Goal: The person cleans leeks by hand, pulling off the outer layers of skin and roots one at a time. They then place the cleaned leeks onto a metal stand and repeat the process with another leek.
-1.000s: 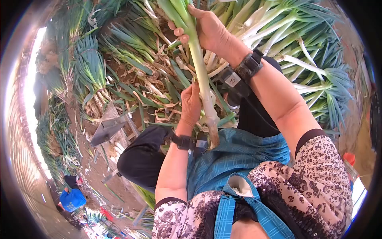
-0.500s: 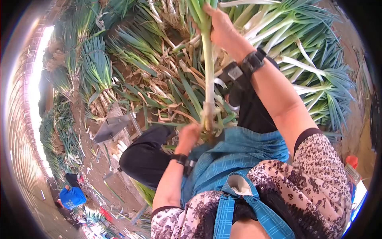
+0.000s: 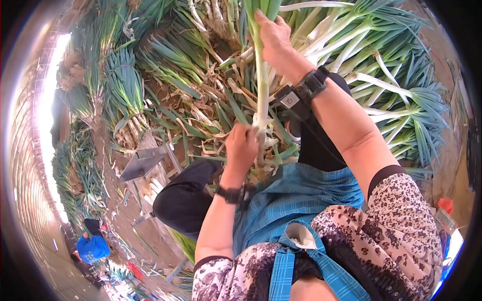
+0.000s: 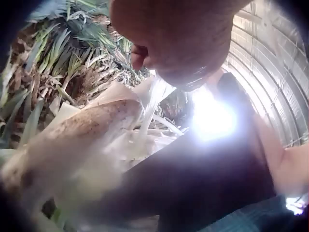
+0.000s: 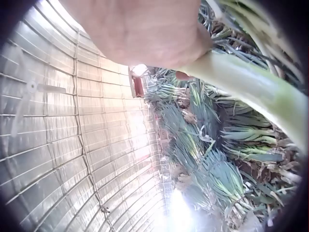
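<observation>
A long leek (image 3: 262,85) stands nearly upright before the person, root end low near the blue apron. The right hand (image 3: 277,39) grips it high up, where the green leaves begin; in the right wrist view that hand (image 5: 145,29) is round the pale stalk (image 5: 246,79). Lower down, the left hand (image 3: 242,148) is at the stalk near the root end, fingers curled. From the left hand (image 4: 178,43) in the left wrist view, a thin translucent strip of outer skin (image 4: 153,99) runs down beside the soil-stained root end (image 4: 91,125). The left fingertips are partly hidden.
Trimmed leeks (image 3: 396,90) lie piled at the right. Tied bundles (image 3: 123,85) and loose leaves (image 3: 196,113) cover the ground at left and centre. A metal plate (image 3: 143,163) stands by the left knee. A person in blue (image 3: 93,248) is far off at lower left.
The leek has swung from a slant to nearly upright, moving right with the right hand. My left hand dropped toward the root end, then came up a little beside the stalk.
</observation>
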Available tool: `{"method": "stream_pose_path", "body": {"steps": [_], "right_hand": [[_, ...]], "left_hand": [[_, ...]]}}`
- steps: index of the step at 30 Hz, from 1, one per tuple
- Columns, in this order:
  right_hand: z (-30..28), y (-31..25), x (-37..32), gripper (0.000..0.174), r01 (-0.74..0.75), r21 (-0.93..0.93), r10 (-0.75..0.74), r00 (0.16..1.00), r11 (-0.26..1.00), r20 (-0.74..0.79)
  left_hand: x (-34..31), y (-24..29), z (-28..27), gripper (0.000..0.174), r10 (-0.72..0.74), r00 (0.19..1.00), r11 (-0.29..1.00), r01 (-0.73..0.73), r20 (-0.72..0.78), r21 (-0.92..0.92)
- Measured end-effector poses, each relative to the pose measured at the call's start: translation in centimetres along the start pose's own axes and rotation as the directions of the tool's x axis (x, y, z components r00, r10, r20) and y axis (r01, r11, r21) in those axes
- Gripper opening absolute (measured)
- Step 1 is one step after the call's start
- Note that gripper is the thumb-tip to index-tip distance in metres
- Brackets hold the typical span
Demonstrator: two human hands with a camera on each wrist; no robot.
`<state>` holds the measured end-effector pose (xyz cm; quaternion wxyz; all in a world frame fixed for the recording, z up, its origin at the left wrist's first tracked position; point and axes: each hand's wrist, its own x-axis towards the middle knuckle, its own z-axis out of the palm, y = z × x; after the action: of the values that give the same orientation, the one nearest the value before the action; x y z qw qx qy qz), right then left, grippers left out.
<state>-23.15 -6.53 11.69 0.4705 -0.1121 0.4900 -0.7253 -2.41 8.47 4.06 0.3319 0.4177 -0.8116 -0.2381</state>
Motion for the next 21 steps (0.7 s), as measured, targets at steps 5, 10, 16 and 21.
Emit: {"method": "stream_pose_path", "body": {"steps": [5,10,16,21], "right_hand": [[-0.7,-0.7,1.3,0.023,-0.001,-0.054,0.001,1.0,0.999,-0.006],[-0.1,-2.3,0.3,0.025,0.069,-0.106,-0.069,0.998,0.992,0.004],[0.2,-2.6,-0.3,0.031,-0.088,-0.088,0.088,0.996,0.992,-0.011],[-1.4,-3.7,1.5,0.025,-0.124,-0.112,0.118,0.991,0.986,-0.058]], "left_hand": [[-4.5,-3.5,-2.5,0.015,-0.194,0.948,0.978,0.168,0.253,0.122],[-0.1,-1.9,-3.5,0.035,-0.124,0.977,0.978,0.091,0.176,0.186],[2.9,-0.2,0.1,0.013,-0.094,0.981,0.99,0.109,0.17,-0.085],[0.1,-0.3,-0.4,0.015,0.017,0.994,0.999,-0.021,0.104,0.041]]}}
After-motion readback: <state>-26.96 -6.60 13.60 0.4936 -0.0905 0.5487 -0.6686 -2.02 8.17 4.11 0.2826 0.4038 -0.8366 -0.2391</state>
